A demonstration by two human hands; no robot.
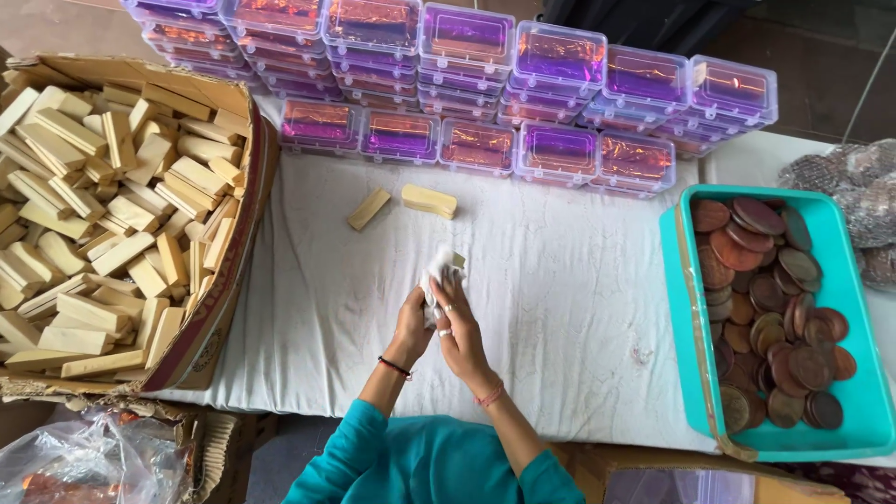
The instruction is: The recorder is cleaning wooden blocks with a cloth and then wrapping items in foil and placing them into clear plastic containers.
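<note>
White cloth and small block between left hand and right hand.

Matt wooden blocks, glossy plastic boxes, white cloth table cover

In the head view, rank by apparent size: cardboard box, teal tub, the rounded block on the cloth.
1. Cardboard box, largest.
2. Teal tub.
3. Rounded block, smallest by far.

The person is wearing teal sleeves reaching below the elbows. The left hand is wearing a thin dark bracelet at the wrist. The right hand is wearing silver finger rings and a pink thread band.
</note>
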